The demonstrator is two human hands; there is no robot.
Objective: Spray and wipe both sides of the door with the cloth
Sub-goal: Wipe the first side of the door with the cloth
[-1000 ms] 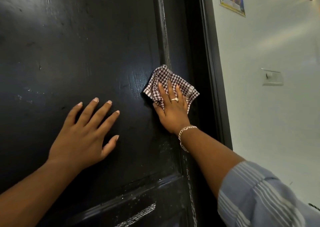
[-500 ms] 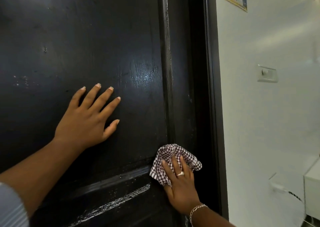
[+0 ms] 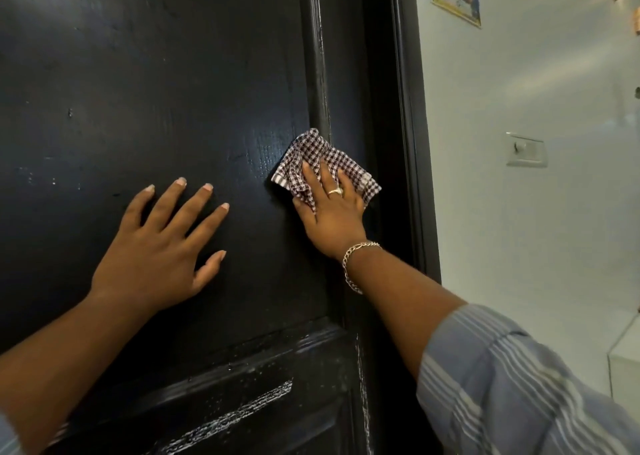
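Cloth, a soft, light, brown-and-white checked rag bunched near the right edge of the glossy black wooden door, looks best flattened under the right hand's straight pressing fingers, while the left hand lies spread, grasping nothing.

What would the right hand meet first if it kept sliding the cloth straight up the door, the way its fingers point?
Probably nothing soon: the right hand presses the cloth beside the raised vertical moulding of the door, and the strip above looks free to the picture's top edge.
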